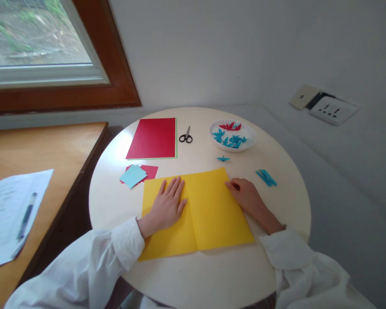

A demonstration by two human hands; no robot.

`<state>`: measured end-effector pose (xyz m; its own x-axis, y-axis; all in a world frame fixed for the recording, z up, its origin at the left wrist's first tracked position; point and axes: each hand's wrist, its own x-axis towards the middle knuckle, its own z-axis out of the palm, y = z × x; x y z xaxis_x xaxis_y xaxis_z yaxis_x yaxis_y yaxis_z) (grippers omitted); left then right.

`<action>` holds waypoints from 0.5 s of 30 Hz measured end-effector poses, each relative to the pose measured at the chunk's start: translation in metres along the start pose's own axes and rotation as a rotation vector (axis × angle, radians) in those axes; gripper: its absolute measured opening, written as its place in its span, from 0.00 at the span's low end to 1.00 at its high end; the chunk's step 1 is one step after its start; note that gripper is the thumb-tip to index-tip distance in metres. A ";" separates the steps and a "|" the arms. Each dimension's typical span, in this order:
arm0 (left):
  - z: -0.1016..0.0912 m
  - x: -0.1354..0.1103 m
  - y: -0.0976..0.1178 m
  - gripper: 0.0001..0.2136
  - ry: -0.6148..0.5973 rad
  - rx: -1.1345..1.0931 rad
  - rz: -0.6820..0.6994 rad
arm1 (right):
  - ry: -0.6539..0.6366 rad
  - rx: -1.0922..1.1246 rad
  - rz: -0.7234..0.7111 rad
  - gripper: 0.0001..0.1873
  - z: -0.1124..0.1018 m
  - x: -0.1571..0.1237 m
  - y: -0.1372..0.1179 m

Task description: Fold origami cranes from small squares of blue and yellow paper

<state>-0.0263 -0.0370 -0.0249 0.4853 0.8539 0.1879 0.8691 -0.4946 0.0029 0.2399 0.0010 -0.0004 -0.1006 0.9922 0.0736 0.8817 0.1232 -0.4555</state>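
Left hand (164, 209) palm down on the big yellow sheet (220, 219), fingers long and straight, a little apart, thumb angled out toward the crease that runs down the middle of the paper. Over on the other side, the right hand (249, 199) is curled at the sheet's upper right edge, thumb and forefinger close together there; whether they actually pinch the paper, I cannot tell! The sheet is smooth and matte, its two halves meeting at that fold, and it spreads across the near half of a round, off-white tabletop (225, 279). Just beyond its left corner, pale blue squares (133, 176) fan crookedly over pinkish-red ones (152, 171). Farther back, a flat red sheet (152, 137) shows a thin green edge (176, 143) beneath it, and small black-handled scissors (185, 137) lie alongside. A shallow white dish (251, 139) holds spiky blue folded birds (236, 140) and red ones (230, 126); one lone blue bird (223, 159) sits just outside. Narrow blue strips (266, 177) lie bunched at the right!
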 end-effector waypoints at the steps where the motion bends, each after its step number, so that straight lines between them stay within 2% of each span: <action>1: 0.001 -0.001 0.000 0.26 -0.004 0.009 -0.006 | -0.002 -0.003 -0.007 0.16 0.000 0.000 0.001; 15: 0.000 0.000 0.000 0.24 -0.020 0.021 -0.013 | -0.028 -0.015 -0.010 0.14 -0.001 -0.001 0.000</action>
<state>-0.0259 -0.0373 -0.0249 0.4752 0.8636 0.1686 0.8773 -0.4798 -0.0152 0.2399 -0.0002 0.0003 -0.1220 0.9911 0.0529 0.8872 0.1328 -0.4419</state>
